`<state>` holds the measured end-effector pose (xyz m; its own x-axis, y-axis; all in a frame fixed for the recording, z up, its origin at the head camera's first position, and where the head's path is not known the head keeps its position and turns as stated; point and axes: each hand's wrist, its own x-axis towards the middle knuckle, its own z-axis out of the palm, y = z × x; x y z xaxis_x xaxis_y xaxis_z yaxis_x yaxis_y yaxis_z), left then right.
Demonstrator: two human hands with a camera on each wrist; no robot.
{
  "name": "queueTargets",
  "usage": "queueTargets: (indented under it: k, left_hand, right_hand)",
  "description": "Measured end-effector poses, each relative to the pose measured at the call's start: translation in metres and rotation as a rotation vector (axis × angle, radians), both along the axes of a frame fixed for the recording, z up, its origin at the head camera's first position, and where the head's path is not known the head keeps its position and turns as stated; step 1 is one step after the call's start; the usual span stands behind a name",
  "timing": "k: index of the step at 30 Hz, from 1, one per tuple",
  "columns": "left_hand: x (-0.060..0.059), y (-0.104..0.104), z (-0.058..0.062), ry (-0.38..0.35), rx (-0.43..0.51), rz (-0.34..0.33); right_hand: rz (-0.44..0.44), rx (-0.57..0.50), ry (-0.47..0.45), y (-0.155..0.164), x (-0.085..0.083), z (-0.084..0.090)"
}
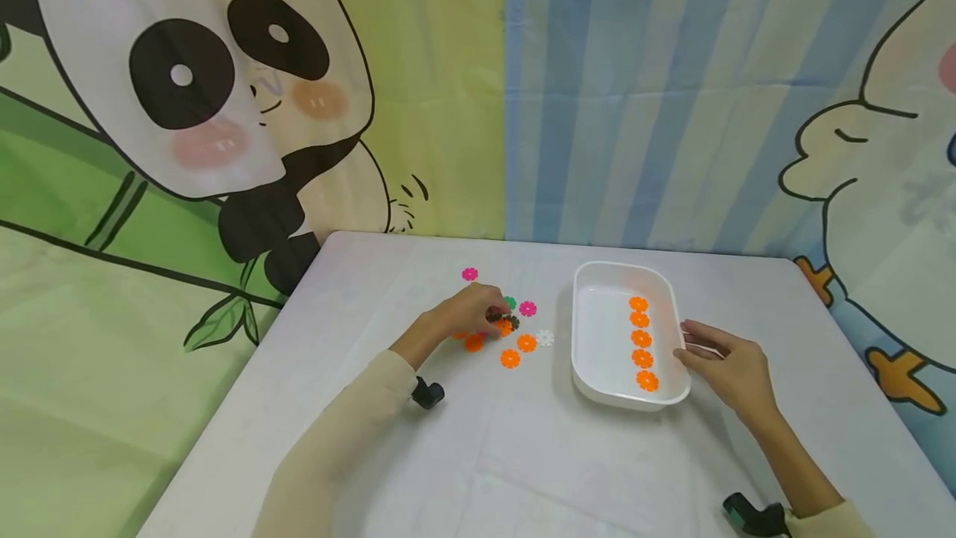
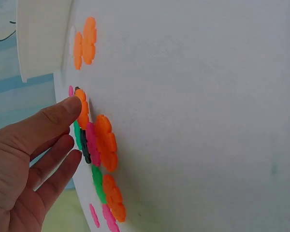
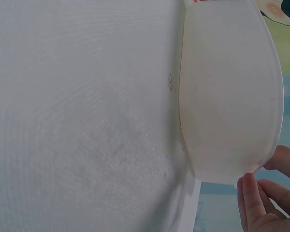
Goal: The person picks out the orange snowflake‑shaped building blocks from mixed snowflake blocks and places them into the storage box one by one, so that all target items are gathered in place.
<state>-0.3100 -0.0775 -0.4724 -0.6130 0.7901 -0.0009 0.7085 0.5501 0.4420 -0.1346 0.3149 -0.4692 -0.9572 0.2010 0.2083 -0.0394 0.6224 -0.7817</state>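
Note:
My left hand (image 1: 470, 312) reaches into a cluster of small flower-shaped plastic pieces on the white table (image 1: 523, 455). Its thumb (image 2: 63, 113) touches an orange piece (image 2: 82, 108) while the other fingers hang loosely curled beside it. Around it lie more orange pieces (image 1: 510, 359), pink ones (image 1: 528, 308), a green one (image 1: 509, 302) and a white one (image 1: 545, 338). The white tray (image 1: 577, 330) holds several orange pieces (image 1: 641, 338) in a column. My right hand (image 1: 720, 359) rests against the tray's right rim (image 3: 253, 169), holding nothing else.
A single pink piece (image 1: 470, 274) lies apart, farther back on the table. Cartoon panda and duck backdrops hang right behind the table's far edge. Bare tabletop stretches in front of both hands.

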Motion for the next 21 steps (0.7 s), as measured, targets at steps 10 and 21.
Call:
queueTargets:
  k: [10,21]
  left_hand:
    - [0.0029,-0.0055,-0.0071,0.039,-0.023,-0.049]
    - [0.0032,-0.0034,-0.0102,0.023,-0.031,-0.042]
  right_hand:
    - [0.005,-0.011,0.013,-0.0004,-0.0009,-0.0003]
    - [-0.011,0.011,0.020,-0.0001,-0.0012,-0.0017]
